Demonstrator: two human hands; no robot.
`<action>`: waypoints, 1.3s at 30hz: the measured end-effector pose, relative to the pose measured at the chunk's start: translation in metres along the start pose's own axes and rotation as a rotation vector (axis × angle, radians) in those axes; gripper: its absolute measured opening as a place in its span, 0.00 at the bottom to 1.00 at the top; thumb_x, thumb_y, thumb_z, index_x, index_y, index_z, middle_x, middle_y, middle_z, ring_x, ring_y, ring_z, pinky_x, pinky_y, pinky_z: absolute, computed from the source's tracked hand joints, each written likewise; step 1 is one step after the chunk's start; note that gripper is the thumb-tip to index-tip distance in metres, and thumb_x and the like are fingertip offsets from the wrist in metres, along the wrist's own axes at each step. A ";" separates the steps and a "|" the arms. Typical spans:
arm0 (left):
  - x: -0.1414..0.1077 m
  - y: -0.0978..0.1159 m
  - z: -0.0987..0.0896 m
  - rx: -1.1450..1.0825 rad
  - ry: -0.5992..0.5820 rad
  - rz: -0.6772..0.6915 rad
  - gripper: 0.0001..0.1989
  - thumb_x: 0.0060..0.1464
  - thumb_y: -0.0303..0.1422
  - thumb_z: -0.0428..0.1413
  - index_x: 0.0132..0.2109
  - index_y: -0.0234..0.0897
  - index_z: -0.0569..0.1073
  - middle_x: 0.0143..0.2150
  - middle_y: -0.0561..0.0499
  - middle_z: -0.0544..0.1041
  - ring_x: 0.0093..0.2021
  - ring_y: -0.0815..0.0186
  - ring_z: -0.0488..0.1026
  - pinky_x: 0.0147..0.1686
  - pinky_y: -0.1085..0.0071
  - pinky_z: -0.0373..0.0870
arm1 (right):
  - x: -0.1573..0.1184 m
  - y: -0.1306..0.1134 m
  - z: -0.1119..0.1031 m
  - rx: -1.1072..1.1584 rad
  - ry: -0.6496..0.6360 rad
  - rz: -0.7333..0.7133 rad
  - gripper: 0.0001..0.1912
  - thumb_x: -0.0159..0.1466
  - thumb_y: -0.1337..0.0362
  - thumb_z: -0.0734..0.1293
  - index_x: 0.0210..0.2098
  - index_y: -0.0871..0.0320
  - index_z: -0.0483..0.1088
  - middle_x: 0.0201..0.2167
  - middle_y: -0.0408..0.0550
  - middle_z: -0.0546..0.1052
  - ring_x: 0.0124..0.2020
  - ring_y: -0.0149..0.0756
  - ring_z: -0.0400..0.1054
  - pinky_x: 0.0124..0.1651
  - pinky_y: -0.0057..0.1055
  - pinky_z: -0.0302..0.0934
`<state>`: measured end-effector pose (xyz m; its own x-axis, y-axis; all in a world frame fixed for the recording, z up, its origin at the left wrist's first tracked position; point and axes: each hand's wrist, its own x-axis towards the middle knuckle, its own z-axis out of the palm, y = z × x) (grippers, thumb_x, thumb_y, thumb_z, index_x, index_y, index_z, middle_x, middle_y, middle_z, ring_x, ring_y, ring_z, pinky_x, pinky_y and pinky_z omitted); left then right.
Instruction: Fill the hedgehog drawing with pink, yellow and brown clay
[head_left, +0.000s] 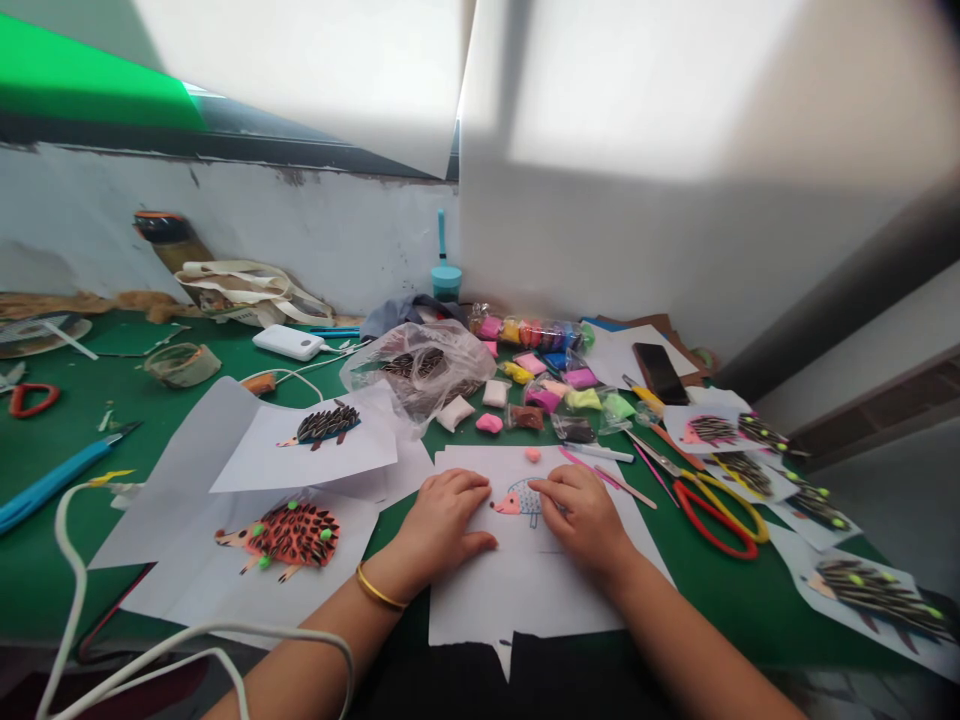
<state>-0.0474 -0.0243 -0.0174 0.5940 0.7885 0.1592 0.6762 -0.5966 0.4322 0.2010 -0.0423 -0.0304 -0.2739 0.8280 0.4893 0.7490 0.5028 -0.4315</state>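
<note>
One hedgehog drawing (523, 497), mid-sheet on white paper (480, 600): pink face, dark nose tip, body blue-outlined and dotted, partly covered. Left hand (450, 518) at its 9 o'clock, palm down across the paper's left edge, fingers loosely bent, nothing seen held. Right hand (583, 515) at 3, grip pinched close over the body; cannot tell what, if anything, it has. One pink lump (532, 455) at 12. Two spiny hedgehogs (296, 535) toward 9 to 10, five more between 2 and 4. Green tabletop (739, 608) shows past the paper's right edge
</note>
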 end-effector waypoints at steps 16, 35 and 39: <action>0.000 -0.001 0.001 0.009 0.003 0.005 0.31 0.44 0.42 0.69 0.55 0.40 0.73 0.58 0.46 0.73 0.59 0.52 0.67 0.58 0.53 0.63 | -0.002 -0.012 0.003 -0.078 -0.131 -0.088 0.16 0.63 0.69 0.65 0.46 0.48 0.77 0.34 0.46 0.72 0.38 0.39 0.63 0.45 0.39 0.56; -0.001 0.000 -0.001 -0.006 -0.005 -0.016 0.31 0.45 0.39 0.69 0.56 0.40 0.72 0.59 0.45 0.73 0.60 0.51 0.66 0.58 0.52 0.62 | -0.016 0.035 -0.019 -0.110 0.005 0.238 0.23 0.66 0.68 0.57 0.58 0.55 0.67 0.41 0.49 0.78 0.45 0.43 0.70 0.51 0.42 0.61; -0.001 -0.001 0.000 -0.020 0.002 -0.033 0.34 0.44 0.39 0.69 0.58 0.41 0.70 0.59 0.45 0.73 0.60 0.51 0.66 0.59 0.52 0.62 | -0.015 0.036 -0.017 -0.124 -0.018 0.260 0.23 0.65 0.68 0.57 0.58 0.56 0.68 0.42 0.49 0.79 0.45 0.42 0.70 0.52 0.42 0.61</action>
<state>-0.0482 -0.0245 -0.0178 0.5706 0.8082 0.1458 0.6868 -0.5670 0.4549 0.2424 -0.0413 -0.0401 -0.0733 0.9300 0.3602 0.8631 0.2401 -0.4443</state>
